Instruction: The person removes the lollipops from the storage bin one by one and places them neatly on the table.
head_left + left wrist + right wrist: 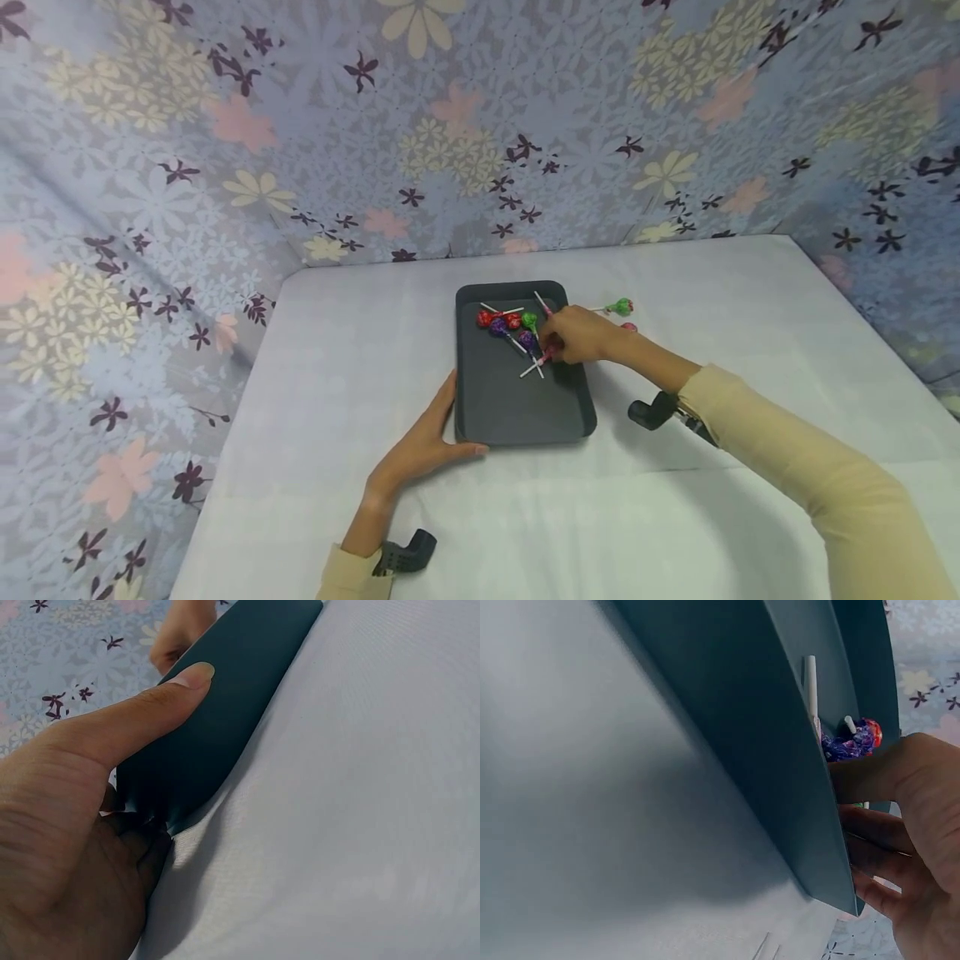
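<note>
My left hand point(420, 446) is at the near left corner of a dark grey tray point(517, 417), fingers straight along its left side. In the left wrist view the thumb point(169, 701) lies against the tray's outer wall. Over the right side, my right hand point(581, 333) reaches into the tray with fingers bent down at a pink-wrapped lollipop point(551, 352), whose white stick points toward the near left. The tray wall hides those fingertips in the right wrist view. Red lollipops point(483, 319), purple lollipops point(498, 327) and a green lollipop point(529, 321) lie loosely grouped beside it.
A green lollipop point(621, 307) lies on the white cloth point(345, 375) right of the tray. Near it, a pink lollipop point(628, 327) is partly hidden behind the right wrist. Flowered fabric point(450, 125) hangs behind the table.
</note>
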### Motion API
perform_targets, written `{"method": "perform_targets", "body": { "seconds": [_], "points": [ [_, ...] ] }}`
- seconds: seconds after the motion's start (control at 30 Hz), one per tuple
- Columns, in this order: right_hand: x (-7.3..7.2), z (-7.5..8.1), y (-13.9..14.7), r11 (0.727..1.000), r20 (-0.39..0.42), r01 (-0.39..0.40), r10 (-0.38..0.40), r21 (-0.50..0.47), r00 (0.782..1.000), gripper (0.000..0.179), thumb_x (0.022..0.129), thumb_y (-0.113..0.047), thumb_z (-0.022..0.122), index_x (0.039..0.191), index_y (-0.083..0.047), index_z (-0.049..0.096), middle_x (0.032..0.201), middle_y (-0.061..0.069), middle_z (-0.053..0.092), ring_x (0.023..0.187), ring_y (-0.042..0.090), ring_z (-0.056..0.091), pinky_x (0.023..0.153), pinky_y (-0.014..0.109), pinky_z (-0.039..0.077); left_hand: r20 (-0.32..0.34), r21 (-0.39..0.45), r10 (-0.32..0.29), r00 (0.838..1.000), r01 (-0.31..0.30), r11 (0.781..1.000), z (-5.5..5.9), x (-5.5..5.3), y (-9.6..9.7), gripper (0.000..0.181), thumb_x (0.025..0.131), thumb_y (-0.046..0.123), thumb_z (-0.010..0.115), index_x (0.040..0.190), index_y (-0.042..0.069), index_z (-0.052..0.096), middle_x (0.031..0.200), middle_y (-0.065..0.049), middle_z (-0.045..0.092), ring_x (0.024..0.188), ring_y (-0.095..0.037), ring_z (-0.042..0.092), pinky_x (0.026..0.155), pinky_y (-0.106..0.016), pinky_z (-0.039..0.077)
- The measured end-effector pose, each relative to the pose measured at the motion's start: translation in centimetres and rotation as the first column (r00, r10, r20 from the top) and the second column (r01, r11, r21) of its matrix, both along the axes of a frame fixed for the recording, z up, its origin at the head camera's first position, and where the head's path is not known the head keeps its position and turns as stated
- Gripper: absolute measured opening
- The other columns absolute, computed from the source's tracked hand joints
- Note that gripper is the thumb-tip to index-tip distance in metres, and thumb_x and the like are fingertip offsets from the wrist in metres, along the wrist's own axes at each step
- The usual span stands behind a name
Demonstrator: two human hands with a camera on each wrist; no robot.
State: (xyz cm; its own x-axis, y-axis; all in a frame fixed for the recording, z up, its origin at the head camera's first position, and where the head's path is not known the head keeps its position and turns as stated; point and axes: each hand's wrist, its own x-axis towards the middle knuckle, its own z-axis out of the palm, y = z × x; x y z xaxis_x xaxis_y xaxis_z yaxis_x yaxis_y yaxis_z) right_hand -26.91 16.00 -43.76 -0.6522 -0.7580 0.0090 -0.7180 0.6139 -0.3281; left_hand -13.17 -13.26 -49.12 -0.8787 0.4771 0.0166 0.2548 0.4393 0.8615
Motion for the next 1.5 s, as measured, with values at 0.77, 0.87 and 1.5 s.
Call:
{"method": "perform_targets", "body": {
  "seconds": [0.77,0.87,1.5],
  "points": [
    [1.4,-0.6,0.7,0.976,0.025,0.08,-0.076,-0.203,0.997,0.019,0.078,-0.003,0.079,0.096,-0.002,0.074,0.092,0.006,0.074,0.081,0.016,0.064,0.074,0.036,0.055,-0.019,0.02,-0.008,1.0,0.009,1.0,-0.1,0.0,0.1,0.117,0.079,0.029,0.083,0.158,0.013,-0.002,0.166,-0.005,0.001,0.152,-0.023,0.005,0.121,-0.05,0.015],
    [1.5,-0.6,1.0,0.963,0.014,0.107,-0.107,-0.249,0.994,0.02,0.079,-0.003,0.079,0.098,-0.001,0.075,0.095,0.008,0.074,0.083,0.018,0.065,0.075,0.038,0.055,-0.014,0.016,-0.007,1.0,0.007,1.0,-0.1,0.1,0.1,0.118,0.079,0.029,0.083,0.158,0.014,-0.002,0.166,-0.004,0.001,0.152,-0.022,0.004,0.121,-0.049,0.015],
    [3.1,-0.2,4.2,0.854,0.089,0.261,-0.248,-0.449,0.965,0.026,0.078,0.004,0.078,0.104,0.005,0.073,0.103,0.019,0.073,0.09,0.031,0.072,0.085,0.043,0.057,0.001,0.011,0.014,1.0,-0.014,1.0,0.0,0.3,0.3,0.118,0.078,0.031,0.084,0.159,0.014,0.0,0.166,-0.004,0.002,0.152,-0.021,0.004,0.122,-0.048,0.013]
  ]
}}
